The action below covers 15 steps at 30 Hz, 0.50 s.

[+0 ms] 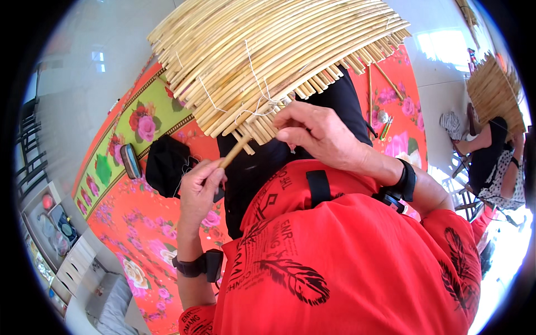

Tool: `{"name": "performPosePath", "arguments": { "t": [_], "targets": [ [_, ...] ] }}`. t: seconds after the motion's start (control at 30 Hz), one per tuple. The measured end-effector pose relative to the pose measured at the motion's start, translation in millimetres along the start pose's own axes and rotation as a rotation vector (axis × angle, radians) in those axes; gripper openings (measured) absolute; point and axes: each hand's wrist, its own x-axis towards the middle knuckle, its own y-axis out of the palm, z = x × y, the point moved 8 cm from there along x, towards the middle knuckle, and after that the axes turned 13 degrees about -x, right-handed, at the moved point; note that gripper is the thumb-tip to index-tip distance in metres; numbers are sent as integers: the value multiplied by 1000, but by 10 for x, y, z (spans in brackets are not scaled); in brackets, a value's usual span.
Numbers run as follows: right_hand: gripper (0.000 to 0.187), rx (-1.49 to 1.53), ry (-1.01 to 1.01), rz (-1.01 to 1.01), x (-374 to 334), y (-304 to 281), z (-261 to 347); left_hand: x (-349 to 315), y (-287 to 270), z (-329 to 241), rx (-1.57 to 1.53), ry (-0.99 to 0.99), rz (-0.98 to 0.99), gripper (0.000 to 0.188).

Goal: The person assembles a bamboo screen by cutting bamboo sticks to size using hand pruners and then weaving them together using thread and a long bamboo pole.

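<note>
A mat of pale straw-coloured reed stalks [268,44] lies across my lap, its cut ends uneven along the near side. White thread [252,113] runs over it in loose loops and stitches. My left hand [199,187] is closed round the near end of one stalk [237,152] that sticks out from the mat's lower left corner. Just right of that corner, my right hand [329,137] is closed with thumb and forefinger together. The white thread leads up to these fingers, which partly cover it at the mat's edge.
Beneath me spreads a red and green floral mat [162,234]. A black cloth item [167,166] and a brush-like object [130,161] lie at left. Loose stalks [388,81] and green pens or small tools [386,128] are at right. Another person [494,162] sits far right beside a second reed mat [494,84].
</note>
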Motion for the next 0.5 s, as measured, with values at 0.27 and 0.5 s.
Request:
{"name": "performPosePath", "arguments": {
  "t": [0.27,0.5],
  "targets": [
    [13,66,127,134,-198,113,-149,56,-129,-62,233,102,-102,20],
    [18,204,341,215,-303,240,-334,77,-141,-93,251,150,-112,19]
  ]
}}
